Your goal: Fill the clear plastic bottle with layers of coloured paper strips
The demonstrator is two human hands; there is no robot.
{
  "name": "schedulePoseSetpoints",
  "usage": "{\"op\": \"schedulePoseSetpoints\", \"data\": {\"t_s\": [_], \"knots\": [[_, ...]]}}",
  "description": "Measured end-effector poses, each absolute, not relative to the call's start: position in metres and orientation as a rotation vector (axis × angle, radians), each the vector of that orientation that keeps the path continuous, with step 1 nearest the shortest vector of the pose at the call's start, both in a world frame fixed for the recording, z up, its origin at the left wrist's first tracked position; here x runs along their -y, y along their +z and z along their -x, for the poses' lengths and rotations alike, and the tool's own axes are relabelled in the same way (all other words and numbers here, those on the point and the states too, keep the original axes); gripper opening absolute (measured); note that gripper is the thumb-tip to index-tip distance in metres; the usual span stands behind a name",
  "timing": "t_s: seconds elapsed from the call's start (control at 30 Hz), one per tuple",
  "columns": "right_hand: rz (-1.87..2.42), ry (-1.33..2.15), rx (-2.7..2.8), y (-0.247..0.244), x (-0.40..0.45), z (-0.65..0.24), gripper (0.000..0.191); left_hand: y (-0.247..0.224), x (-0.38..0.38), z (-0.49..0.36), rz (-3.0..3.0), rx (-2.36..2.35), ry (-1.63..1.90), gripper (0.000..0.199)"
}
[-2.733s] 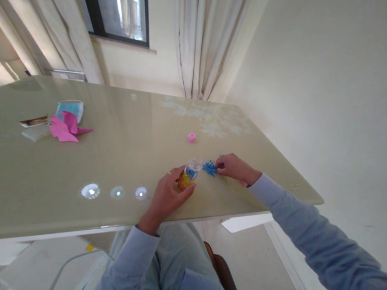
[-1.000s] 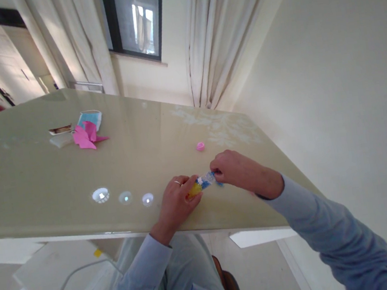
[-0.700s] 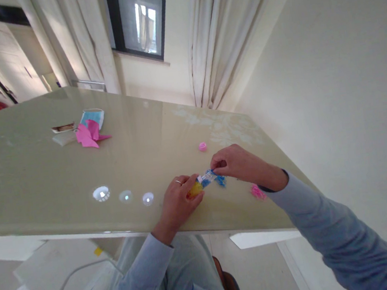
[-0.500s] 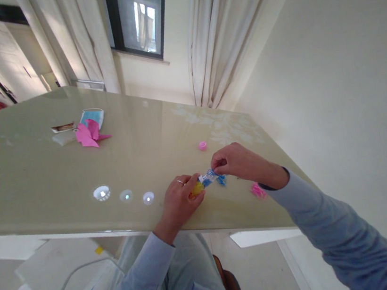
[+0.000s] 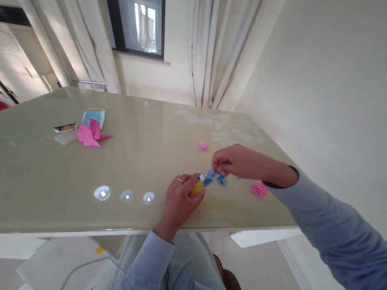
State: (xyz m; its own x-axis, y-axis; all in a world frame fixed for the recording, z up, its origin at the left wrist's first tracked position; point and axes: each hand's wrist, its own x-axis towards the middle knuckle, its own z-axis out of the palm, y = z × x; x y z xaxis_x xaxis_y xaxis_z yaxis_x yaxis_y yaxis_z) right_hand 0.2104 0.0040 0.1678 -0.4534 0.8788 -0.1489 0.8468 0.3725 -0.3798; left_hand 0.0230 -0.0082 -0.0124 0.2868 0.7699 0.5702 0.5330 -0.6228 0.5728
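Clear bottle [image 5: 202,182], tilted, between both hands [image 5: 179,201] [image 5: 236,160]

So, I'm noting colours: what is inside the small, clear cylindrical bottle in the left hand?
The clear bottle shows yellow contents toward its base and small blue pieces toward its mouth. Whatever the left hand and right hand cover at either end cannot be seen.

I have the left hand [image 5: 181,196] curled around the bottle [image 5: 208,178], the left forearm [image 5: 148,262] extending from its near left. My right hand [image 5: 236,160] is pinched at the bottle's mouth, the right arm [image 5: 334,216] slanting in from its right.
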Motion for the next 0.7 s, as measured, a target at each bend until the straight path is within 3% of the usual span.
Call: {"op": "schedulePoseSetpoints", "data": {"t_s": [0.13,0.4,0.57,0.7], "knots": [[1.561,0.727,2.412,0.168,-0.003,-0.214,0.014,-0.012,0.008,-0.023,-2.262,-1.149,1.273,0.045],[1.432,0.558,2.367,0.154,0.001,-0.213,0.003,-0.011,0.008,-0.022,-2.207,-1.127,1.293,0.046],[1.412,0.496,2.185,0.155,0.005,-0.221,0.016,-0.010,0.010,-0.022,-2.142,-1.066,1.340,0.045],[1.332,0.666,2.016,0.139,0.014,-0.233,0.034,-0.009,0.010,-0.021,-2.072,-1.014,1.348,0.044]]}}
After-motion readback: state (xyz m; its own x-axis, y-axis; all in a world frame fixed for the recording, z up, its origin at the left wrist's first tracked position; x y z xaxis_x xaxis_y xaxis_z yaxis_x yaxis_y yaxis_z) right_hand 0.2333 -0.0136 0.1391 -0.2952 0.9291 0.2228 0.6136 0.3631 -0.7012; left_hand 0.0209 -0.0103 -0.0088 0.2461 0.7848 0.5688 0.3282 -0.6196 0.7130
